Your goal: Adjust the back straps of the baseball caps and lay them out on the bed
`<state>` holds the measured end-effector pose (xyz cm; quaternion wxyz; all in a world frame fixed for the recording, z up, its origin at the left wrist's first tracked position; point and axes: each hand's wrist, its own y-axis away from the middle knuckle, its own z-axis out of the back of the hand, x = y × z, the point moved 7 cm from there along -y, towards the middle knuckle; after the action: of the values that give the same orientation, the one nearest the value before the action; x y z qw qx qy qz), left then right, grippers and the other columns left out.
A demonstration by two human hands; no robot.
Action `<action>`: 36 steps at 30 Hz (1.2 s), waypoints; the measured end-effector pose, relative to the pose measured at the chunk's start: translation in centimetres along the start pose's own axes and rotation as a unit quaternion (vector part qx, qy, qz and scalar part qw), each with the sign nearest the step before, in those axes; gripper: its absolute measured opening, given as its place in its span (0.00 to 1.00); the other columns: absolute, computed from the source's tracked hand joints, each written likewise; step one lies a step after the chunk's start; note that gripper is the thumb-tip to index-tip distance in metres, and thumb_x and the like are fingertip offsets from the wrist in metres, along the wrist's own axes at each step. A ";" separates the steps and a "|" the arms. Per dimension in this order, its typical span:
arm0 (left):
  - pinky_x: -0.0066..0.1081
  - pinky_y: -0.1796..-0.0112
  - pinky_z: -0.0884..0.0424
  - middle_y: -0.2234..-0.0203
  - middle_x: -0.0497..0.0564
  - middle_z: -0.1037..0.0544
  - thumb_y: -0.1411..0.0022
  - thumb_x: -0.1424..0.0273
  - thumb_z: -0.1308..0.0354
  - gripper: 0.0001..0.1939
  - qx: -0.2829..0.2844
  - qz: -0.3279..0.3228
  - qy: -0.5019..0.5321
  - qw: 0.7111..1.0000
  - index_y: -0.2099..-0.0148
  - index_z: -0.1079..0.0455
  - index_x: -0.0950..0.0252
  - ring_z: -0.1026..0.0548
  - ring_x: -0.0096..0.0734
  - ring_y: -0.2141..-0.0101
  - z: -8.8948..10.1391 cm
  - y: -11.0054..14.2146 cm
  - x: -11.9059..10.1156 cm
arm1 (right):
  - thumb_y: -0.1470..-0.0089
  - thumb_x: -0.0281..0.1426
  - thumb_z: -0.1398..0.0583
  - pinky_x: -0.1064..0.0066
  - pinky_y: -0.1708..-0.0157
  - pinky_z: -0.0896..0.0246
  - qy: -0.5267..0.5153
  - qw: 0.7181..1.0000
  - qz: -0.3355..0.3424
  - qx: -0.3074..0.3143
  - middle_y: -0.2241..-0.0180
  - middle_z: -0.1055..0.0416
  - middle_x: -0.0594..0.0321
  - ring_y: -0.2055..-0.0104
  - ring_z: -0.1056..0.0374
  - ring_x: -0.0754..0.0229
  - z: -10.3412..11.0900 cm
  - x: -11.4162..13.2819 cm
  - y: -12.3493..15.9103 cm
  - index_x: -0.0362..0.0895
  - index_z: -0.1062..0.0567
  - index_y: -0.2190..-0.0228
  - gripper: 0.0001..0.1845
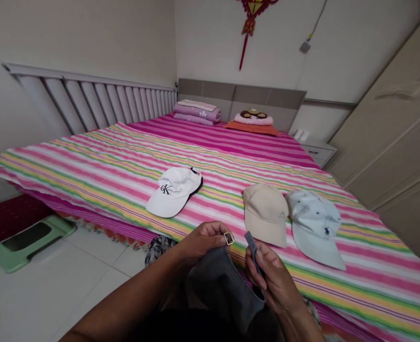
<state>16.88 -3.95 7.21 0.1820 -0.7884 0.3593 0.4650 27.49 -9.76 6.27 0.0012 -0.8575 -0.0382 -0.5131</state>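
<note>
A dark grey cap (219, 278) hangs low in front of me, its back opening facing up. My left hand (204, 240) pinches the cap beside a small gold-coloured buckle (228, 238). Between the thumb and fingers of my right hand (272, 270) is the cap's loose strap (251, 242), its end pointing up. Strap and buckle are apart. On the bed lie a white cap (176, 190) with black letters, a beige cap (265, 213) and a light blue cap (316, 225); the last two touch side by side.
The bed has a striped cover (99, 175). Folded purple bedding (197, 114) and a pink pillow (254, 118) sit by the headboard (210, 90). A green stool (32, 242) stands on the floor at left. A wardrobe (391, 114) and a nightstand (318, 152) are at right.
</note>
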 end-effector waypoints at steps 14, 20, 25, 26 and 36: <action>0.23 0.70 0.34 0.75 0.52 0.24 0.58 0.71 0.34 0.11 0.006 -0.011 0.053 0.999 0.69 0.27 0.72 0.28 0.24 0.74 0.1 -0.2 0.1 | 0.54 0.39 0.39 0.78 0.87 0.67 0.010 0.999 -0.019 -0.026 0.91 0.47 0.76 0.89 0.61 0.74 -0.8 -0.6 -1.4 0.42 0.32 0.76 0.13; 0.22 0.74 0.34 0.77 0.50 0.24 0.60 0.74 0.33 0.12 0.008 -0.031 0.084 0.996 0.70 0.29 0.70 0.28 0.23 0.77 0.1 -0.2 -0.1 | 0.53 0.39 0.39 0.78 0.88 0.67 -0.043 0.998 -0.036 -0.014 0.93 0.52 0.79 0.90 0.64 0.74 -1.5 -1.1 -1.8 0.43 0.34 0.75 0.12; 0.21 0.76 0.34 0.78 0.50 0.24 0.60 0.74 0.33 0.12 0.009 -0.035 0.108 0.994 0.71 0.31 0.70 0.28 0.23 0.78 0.0 -0.5 -0.1 | 0.52 0.38 0.40 0.78 0.89 0.69 -0.090 0.994 -0.060 0.011 0.93 0.53 0.78 0.90 0.65 0.73 -2.0 -1.7 -1.9 0.44 0.39 0.81 0.16; 0.21 0.75 0.34 0.78 0.50 0.24 0.60 0.74 0.33 0.12 0.004 -0.036 0.109 0.993 0.71 0.31 0.70 0.27 0.23 0.78 0.1 -0.6 -0.1 | 0.52 0.37 0.40 0.78 0.89 0.69 -0.097 0.993 -0.065 0.014 0.93 0.53 0.78 0.90 0.65 0.73 -2.1 -1.9 -1.9 0.44 0.40 0.82 0.16; 0.22 0.73 0.33 0.77 0.50 0.25 0.57 0.74 0.35 0.10 0.007 -0.055 0.110 0.992 0.70 0.31 0.70 0.27 0.23 0.76 0.3 -0.7 0.1 | 0.56 0.37 0.37 0.81 0.91 0.73 -0.112 0.987 -0.114 0.021 0.93 0.53 0.79 0.90 0.67 0.75 -2.3 -3.3 -1.9 0.43 0.37 0.79 0.14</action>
<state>17.24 -3.33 6.93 0.1722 -0.8520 0.3371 0.3617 23.75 -8.17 4.37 -0.0436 -0.8993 -0.1468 -0.4097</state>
